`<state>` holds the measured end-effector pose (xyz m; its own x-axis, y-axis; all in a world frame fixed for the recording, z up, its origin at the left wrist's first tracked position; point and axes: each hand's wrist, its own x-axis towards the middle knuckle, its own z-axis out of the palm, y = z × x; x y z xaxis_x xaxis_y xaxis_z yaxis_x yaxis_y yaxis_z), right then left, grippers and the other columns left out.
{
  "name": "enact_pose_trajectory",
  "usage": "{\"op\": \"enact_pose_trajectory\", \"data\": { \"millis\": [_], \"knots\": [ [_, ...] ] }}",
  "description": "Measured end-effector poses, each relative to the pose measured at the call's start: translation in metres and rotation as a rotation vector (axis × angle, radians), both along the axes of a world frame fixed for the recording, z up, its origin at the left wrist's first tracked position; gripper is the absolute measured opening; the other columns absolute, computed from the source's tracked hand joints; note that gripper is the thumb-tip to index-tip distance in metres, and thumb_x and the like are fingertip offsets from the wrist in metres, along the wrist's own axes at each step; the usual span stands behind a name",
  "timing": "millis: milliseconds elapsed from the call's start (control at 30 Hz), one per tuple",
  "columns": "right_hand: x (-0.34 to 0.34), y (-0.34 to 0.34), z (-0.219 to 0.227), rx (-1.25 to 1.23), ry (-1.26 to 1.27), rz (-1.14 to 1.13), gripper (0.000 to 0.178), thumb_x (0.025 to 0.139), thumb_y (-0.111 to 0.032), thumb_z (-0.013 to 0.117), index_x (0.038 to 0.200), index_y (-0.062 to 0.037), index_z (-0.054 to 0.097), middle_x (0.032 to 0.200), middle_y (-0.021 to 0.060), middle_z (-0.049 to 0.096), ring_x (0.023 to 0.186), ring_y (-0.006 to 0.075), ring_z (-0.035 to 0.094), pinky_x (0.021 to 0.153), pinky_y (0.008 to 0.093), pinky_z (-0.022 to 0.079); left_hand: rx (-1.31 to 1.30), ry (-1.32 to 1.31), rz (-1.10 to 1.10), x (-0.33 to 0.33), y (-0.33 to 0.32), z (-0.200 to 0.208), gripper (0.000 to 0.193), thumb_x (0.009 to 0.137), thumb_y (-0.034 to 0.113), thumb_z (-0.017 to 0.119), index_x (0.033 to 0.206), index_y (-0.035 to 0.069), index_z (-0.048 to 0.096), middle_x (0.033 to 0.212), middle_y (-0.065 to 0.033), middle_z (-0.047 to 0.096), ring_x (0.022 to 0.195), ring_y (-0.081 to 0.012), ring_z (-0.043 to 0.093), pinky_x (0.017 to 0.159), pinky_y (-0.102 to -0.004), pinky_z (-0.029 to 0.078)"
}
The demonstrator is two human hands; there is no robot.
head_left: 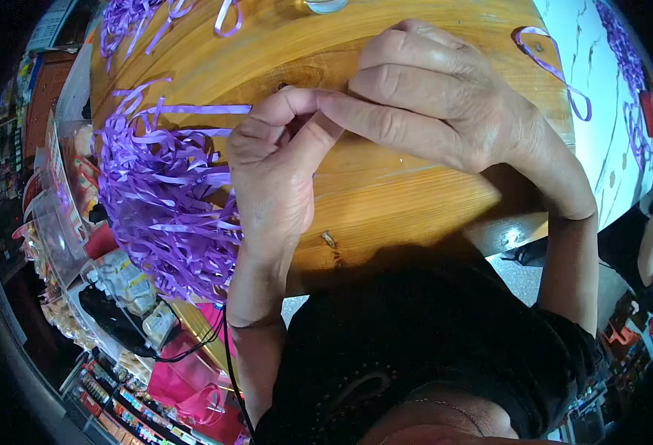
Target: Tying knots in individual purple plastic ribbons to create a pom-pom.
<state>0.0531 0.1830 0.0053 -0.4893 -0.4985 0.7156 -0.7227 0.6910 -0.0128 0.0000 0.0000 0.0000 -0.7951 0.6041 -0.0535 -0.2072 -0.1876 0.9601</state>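
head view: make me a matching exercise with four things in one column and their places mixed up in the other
1. bare left hand and bare right hand
2. large tangled heap of shiny purple ribbons
3. single looped purple ribbon
4. black short-sleeved top

A. at the right side, reaching over the white marbled surface
B. worn by the person, at the bottom
C. over the brown wooden table, fingertips meeting
D. left of the left hand

Pairs: 1-C, 2-D, 3-A, 4-B
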Motion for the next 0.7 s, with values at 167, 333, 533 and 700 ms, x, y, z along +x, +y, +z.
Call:
{"op": "enact_pose_trajectory", "data": {
  "millis": [167, 333, 533, 700],
  "knots": [
    [-0.001, 0.009, 0.004, 0.056, 0.060, 0.096, 0.025, 0.068, -0.008, 0.066, 0.090, 0.0035, 0.065, 0.071, 0.0091, 0.055, 0.069, 0.0205, 0.056, 0.058, 0.0285, 0.044, -0.188, 0.059, -0.034, 0.001, 0.002, 0.008, 0.005, 0.079, 0.001, 0.067, 0.083, 0.001, 0.065, 0.069, 0.0053, 0.057, 0.063, -0.0022, 0.047, 0.059, -0.0163, 0.037],
    [0.006, 0.013, 0.034, -0.067, -0.074, -0.022, 0.012, 0.072, -0.010, 0.064, 0.080, -0.0017, 0.060, 0.070, 0.0060, 0.051, 0.064, 0.0208, 0.053, 0.054, 0.0307, 0.042, -0.194, 0.068, -0.007, -0.001, 0.002, 0.000, 0.006, 0.078, 0.001, 0.067, 0.083, 0.002, 0.065, 0.068, 0.0070, 0.054, 0.060, -0.0011, 0.044, 0.054, -0.0158, 0.033],
    [0.008, 0.011, 0.034, -0.243, -0.231, -0.113, 0.022, 0.069, -0.011, 0.071, 0.085, 0.0008, 0.062, 0.074, 0.0072, 0.056, 0.065, 0.0212, 0.054, 0.056, 0.0289, 0.042, -0.063, -0.001, 0.067, 0.003, 0.004, -0.005, 0.009, 0.078, -0.001, 0.067, 0.085, 0.003, 0.064, 0.069, 0.0077, 0.053, 0.059, -0.0006, 0.041, 0.053, -0.0152, 0.030],
    [0.009, 0.002, 0.038, -0.375, -0.419, -0.103, 0.022, 0.069, -0.010, 0.074, 0.084, -0.0001, 0.062, 0.075, 0.0066, 0.057, 0.067, 0.0203, 0.056, 0.058, 0.0286, 0.043, -0.029, 0.054, 0.158, 0.002, 0.002, -0.010, 0.008, 0.079, 0.000, 0.066, 0.085, 0.004, 0.063, 0.070, 0.0069, 0.053, 0.059, -0.0010, 0.042, 0.052, -0.0152, 0.031]
  ]
}}
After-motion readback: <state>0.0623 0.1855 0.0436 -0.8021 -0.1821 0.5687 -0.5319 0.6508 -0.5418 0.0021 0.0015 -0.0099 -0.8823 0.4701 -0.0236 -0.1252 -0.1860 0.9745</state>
